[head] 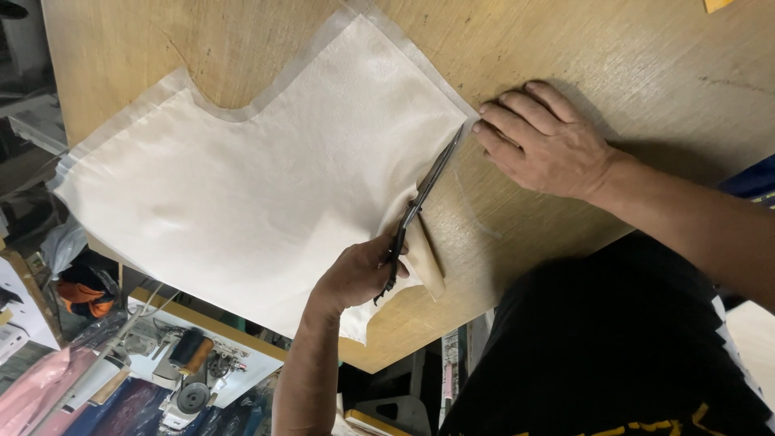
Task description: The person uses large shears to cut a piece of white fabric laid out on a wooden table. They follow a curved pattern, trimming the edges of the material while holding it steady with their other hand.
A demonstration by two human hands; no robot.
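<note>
A cream fabric piece [242,186] with a curved cut-out on its far edge lies flat on a wooden table [581,48]. My left hand [355,274] grips dark scissors [420,198], their blades lying along the fabric's right edge with the tips near its corner. A trimmed strip of cloth [424,258] curls up beside that hand. My right hand [545,141] rests palm down on the table, fingertips pressing the fabric's corner just past the scissor tips.
The table edge runs diagonally at the lower left. Below it stand a sewing machine [186,379], pink cloth [32,396] and an orange object [85,295]. My black shirt [613,355] fills the lower right.
</note>
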